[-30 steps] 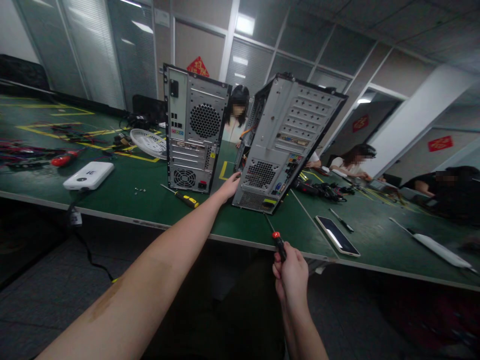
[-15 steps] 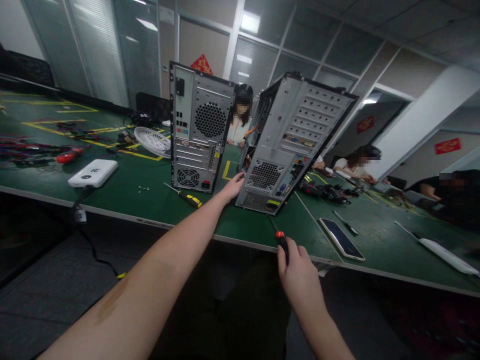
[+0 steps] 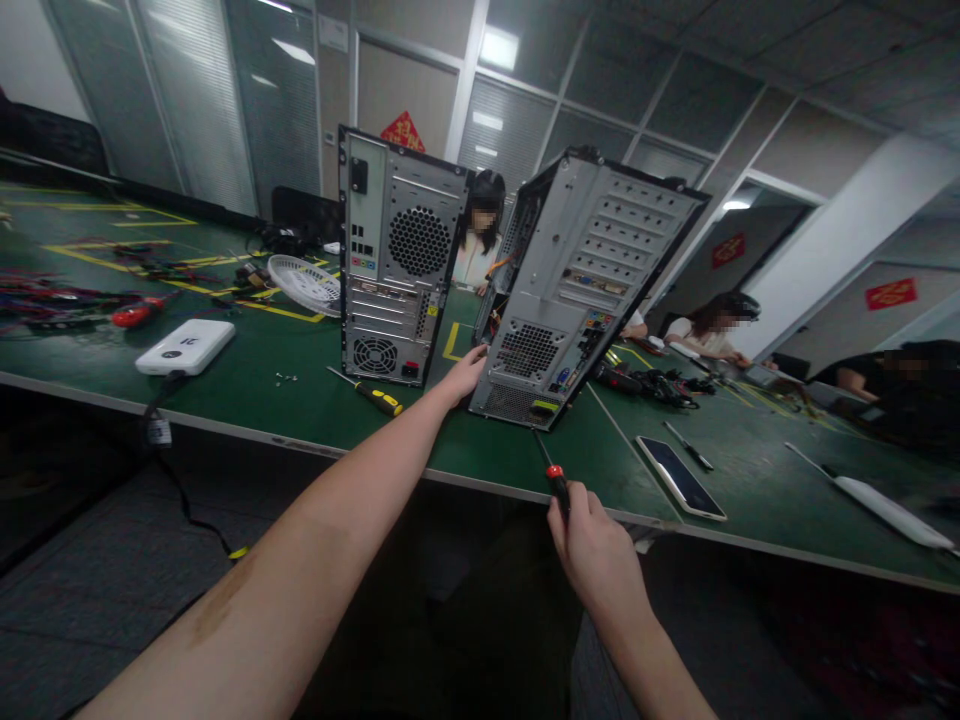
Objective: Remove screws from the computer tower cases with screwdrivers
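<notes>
My left hand (image 3: 469, 372) is at the lower left side of a grey computer case (image 3: 559, 290), its fingers pressed to the edge and partly hidden. The case stands with its back panel facing me, and cables show in its open left side. My right hand (image 3: 596, 545) is closed round the handle of a red and black screwdriver (image 3: 556, 478). The screwdriver's tip is at the bottom edge of that back panel; whether it sits in a screw I cannot tell.
A second computer case (image 3: 397, 260) stands left, with a yellow and black screwdriver (image 3: 379, 398) before it. Small screws (image 3: 285, 378), a white power bank (image 3: 186, 346), a white basket (image 3: 304, 283), a phone (image 3: 680, 477) and a pen (image 3: 688, 446) lie around. People sit across the table.
My right hand and the screwdriver have shifted very slightly left, along with a small shift of the view. My left hand stays against the case.
</notes>
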Action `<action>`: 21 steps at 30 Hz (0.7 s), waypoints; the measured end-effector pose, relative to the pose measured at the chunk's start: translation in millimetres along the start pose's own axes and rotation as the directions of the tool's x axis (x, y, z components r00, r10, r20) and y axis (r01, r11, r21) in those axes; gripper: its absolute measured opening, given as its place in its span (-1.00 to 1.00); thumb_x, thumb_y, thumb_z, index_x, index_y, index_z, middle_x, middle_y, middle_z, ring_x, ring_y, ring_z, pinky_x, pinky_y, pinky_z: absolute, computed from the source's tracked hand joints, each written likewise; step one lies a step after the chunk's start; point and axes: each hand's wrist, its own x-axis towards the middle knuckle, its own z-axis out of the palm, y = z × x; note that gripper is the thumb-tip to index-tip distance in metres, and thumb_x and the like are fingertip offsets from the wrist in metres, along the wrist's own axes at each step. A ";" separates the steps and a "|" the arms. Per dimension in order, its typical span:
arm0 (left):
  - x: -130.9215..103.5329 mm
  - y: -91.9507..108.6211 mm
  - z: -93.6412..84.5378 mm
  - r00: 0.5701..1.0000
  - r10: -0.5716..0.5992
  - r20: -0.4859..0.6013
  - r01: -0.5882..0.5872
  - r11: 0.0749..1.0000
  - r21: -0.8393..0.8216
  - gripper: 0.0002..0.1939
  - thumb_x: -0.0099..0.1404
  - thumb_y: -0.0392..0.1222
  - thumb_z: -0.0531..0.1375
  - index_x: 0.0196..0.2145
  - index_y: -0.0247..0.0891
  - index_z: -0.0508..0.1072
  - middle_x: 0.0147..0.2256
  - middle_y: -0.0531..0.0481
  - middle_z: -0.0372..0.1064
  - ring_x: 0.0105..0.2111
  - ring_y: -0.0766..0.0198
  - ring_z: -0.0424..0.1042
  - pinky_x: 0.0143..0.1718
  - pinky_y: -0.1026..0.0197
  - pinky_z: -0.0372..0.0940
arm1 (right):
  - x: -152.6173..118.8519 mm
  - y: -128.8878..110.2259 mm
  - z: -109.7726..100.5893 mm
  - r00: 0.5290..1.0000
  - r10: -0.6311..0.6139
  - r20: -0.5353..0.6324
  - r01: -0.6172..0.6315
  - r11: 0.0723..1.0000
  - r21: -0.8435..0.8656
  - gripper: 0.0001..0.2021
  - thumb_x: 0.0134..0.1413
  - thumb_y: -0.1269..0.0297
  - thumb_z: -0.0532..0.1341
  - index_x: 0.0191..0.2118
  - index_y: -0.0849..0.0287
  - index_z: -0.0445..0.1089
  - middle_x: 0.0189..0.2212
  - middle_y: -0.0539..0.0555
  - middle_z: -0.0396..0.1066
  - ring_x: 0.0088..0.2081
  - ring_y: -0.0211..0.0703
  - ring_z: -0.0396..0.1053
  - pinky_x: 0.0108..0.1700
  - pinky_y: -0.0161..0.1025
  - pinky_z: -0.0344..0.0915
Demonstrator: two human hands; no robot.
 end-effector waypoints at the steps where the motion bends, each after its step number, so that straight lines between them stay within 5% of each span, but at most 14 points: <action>1: 0.9 -0.7 0.2 1.000 0.002 -0.003 -0.002 1.000 0.001 -0.39 0.41 0.09 0.20 0.34 -0.14 0.40 0.27 -0.14 0.48 0.28 0.01 0.43 0.31 0.04 0.29 | -0.6 -1.1 1.6 0.999 0.053 -0.005 -0.052 0.995 0.084 -0.78 0.49 0.17 0.03 -0.09 0.18 0.33 -0.33 0.12 0.47 -0.44 -0.09 0.48 -0.43 -0.28 0.16; 6: 2.7 -3.4 -0.1 1.000 0.001 -0.001 -0.001 1.000 0.004 -0.36 0.39 0.13 0.22 0.34 -0.13 0.39 0.27 -0.14 0.48 0.26 -0.01 0.45 0.29 0.01 0.30 | 1.9 -3.4 7.3 0.900 0.434 0.035 -0.381 0.746 0.547 -0.60 0.32 -0.16 0.10 -0.18 0.11 0.37 -0.43 0.11 0.51 -0.41 0.01 0.49 -0.35 -0.20 0.28; 10: 0.9 -2.9 -0.9 1.000 0.011 0.003 -0.011 1.000 0.003 -0.36 0.40 0.13 0.21 0.34 -0.13 0.39 0.24 -0.14 0.50 0.24 -0.01 0.46 0.26 0.03 0.33 | 3.1 -7.0 10.8 0.829 0.555 0.074 -0.453 0.587 0.671 -0.52 0.20 -0.27 0.10 -0.29 0.09 0.37 -0.46 0.11 0.50 -0.43 -0.01 0.45 -0.37 -0.20 0.25; 17: 1.8 -4.1 -0.9 1.000 0.015 0.015 -0.015 1.000 0.001 -0.34 0.39 0.15 0.21 0.35 -0.17 0.38 0.26 -0.19 0.48 0.25 -0.04 0.45 0.28 -0.01 0.30 | -2.8 -16.5 6.4 0.955 0.290 -0.057 -0.258 0.912 0.320 -0.81 0.39 0.17 0.12 -0.10 0.13 0.40 -0.38 0.05 0.43 -0.41 -0.08 0.41 -0.34 -0.24 0.12; 21: 1.5 -2.5 -1.3 1.000 -0.004 0.014 0.004 1.000 -0.003 -0.33 0.39 0.16 0.21 0.36 -0.13 0.37 0.29 -0.16 0.45 0.28 -0.01 0.43 0.29 0.02 0.29 | 0.5 -22.7 -5.3 0.976 0.205 -0.077 -0.202 0.979 0.041 -0.80 0.42 0.36 0.11 0.02 0.16 0.44 -0.26 0.09 0.38 -0.43 -0.18 0.32 -0.38 -0.25 -0.01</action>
